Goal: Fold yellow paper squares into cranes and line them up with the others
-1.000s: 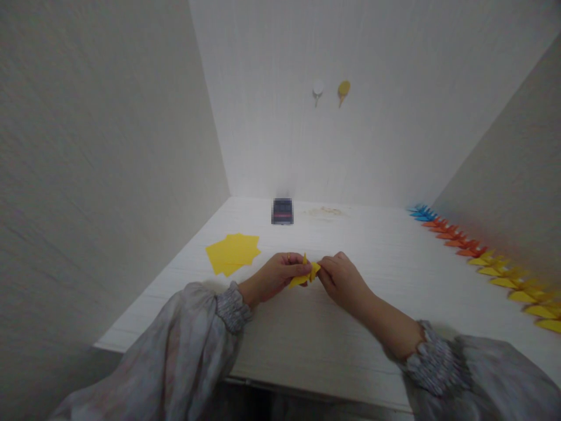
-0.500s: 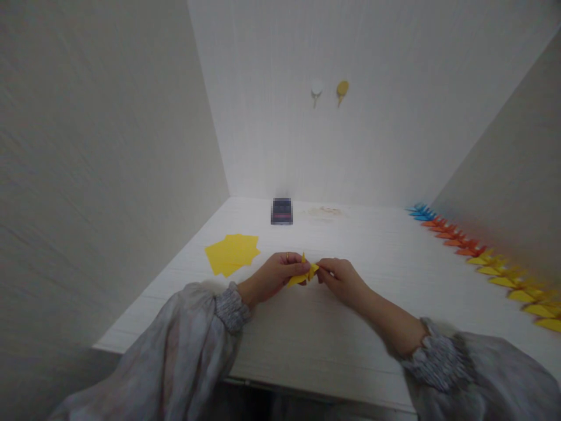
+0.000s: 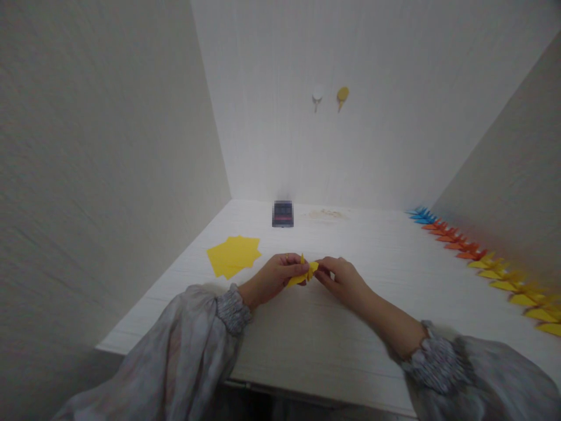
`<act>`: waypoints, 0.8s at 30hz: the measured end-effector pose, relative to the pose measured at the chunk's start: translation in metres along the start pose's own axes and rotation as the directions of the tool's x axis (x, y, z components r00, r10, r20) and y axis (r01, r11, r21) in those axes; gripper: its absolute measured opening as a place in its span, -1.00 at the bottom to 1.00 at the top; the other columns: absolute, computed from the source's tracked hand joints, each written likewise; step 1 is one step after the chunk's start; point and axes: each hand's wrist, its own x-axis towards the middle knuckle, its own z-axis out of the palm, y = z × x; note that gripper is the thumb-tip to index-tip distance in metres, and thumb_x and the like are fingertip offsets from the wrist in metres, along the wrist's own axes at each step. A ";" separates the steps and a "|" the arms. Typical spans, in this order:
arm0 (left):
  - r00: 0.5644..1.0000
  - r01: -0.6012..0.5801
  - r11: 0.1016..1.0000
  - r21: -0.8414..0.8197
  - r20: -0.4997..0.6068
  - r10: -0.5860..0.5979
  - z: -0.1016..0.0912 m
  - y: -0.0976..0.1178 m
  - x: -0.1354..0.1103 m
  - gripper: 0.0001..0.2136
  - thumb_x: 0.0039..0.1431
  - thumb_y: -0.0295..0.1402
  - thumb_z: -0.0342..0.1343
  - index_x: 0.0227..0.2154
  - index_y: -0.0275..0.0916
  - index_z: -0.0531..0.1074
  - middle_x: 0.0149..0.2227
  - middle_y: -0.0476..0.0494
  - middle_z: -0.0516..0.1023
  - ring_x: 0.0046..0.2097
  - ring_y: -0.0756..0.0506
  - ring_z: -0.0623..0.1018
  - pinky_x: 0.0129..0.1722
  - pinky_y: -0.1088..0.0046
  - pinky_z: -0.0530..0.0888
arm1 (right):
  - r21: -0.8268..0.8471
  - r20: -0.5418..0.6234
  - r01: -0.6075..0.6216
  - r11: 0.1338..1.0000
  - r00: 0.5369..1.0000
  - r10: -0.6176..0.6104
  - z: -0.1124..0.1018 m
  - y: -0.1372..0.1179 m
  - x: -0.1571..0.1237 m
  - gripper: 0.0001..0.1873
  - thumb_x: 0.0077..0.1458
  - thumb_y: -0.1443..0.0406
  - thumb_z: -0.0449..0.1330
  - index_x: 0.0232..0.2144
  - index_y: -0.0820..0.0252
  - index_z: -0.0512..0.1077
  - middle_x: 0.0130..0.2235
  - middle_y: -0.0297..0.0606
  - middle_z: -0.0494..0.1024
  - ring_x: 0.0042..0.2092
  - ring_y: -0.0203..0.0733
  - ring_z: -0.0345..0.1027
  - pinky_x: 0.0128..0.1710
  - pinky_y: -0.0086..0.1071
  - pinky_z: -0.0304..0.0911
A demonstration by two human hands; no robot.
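Note:
Above the near part of the table, my left hand (image 3: 277,276) is closed on a yellow origami crane (image 3: 312,270), the thumb pressed along it. Pointed paper ends stick up and down past the fingers, and the part inside the grip is hidden. My right hand (image 3: 344,276) meets the crane's right end, its thumb and fingertips drawn together there. A fanned stack of yellow paper sheets (image 3: 234,256) lies flat to the left of my left hand.
Along the right side runs a row of folded cranes: blue (image 3: 422,215), orange-red (image 3: 453,238) and yellow (image 3: 517,286). A small dark blurred object (image 3: 283,214) sits near the back wall. White (image 3: 317,95) and yellow (image 3: 342,94) hooks are on that wall.
My right fingertips have shifted slightly left and closer against the crane's right end. My left hand keeps its hold. The whole view has tilted a little.

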 end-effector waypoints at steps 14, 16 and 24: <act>0.999 -0.036 0.999 -0.012 0.004 0.036 0.001 -0.003 0.003 -0.73 -0.15 -0.27 0.20 -0.46 -0.29 0.24 -0.55 0.09 0.29 -0.54 0.14 0.29 -0.54 0.62 0.21 | -0.101 -0.248 0.220 0.970 0.939 -0.239 -0.007 -0.022 -0.007 -0.95 0.00 0.35 0.07 -0.48 0.21 0.29 -0.49 -0.31 0.37 -0.43 -0.29 0.21 -0.35 -0.34 0.04; 1.000 -0.016 0.999 -0.039 -0.010 0.016 0.002 -0.001 0.002 -0.72 -0.13 -0.24 0.18 -0.42 -0.28 0.25 -0.48 0.04 0.34 -0.49 0.12 0.35 -0.48 0.60 0.27 | -0.109 -0.264 0.218 0.970 0.934 -0.240 -0.005 -0.020 -0.007 -0.92 0.00 0.37 0.05 -0.52 0.21 0.28 -0.51 -0.33 0.36 -0.45 -0.31 0.20 -0.36 -0.35 0.03; 0.998 0.054 0.992 0.117 0.011 -0.056 -0.002 -0.007 0.003 -0.76 -0.19 -0.31 0.23 -0.49 -0.33 0.32 -0.55 0.03 0.37 -0.52 0.09 0.38 -0.42 0.49 0.34 | -0.188 -0.396 0.091 0.978 0.904 -0.161 -0.008 -0.012 -0.006 -0.83 0.03 0.35 0.04 -0.58 0.21 0.27 -0.56 -0.34 0.33 -0.51 -0.32 0.15 -0.39 -0.36 0.02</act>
